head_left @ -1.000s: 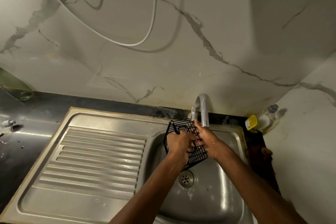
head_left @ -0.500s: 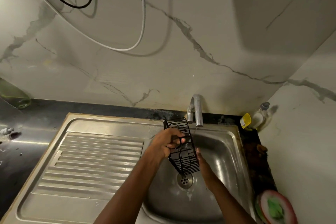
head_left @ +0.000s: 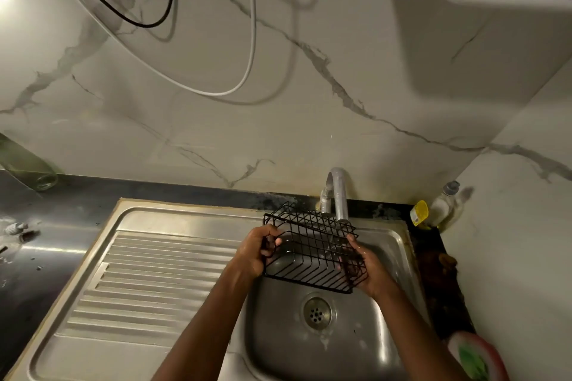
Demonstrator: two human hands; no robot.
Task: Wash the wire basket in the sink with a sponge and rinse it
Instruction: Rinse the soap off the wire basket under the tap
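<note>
While water runs at frame centre, I rinse the wire basket.
My left hand and right hand clasp its ends; I should tilt it under the tap.

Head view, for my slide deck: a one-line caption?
Both hands, left hand and right hand, hold wire basket under faucet over sink.

Black wire basket tilted above the steel sink

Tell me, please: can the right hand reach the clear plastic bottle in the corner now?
Probably not at once: the right hand and left hand both hold the black wire basket. The path to the clear plastic bottle looks free.
</note>
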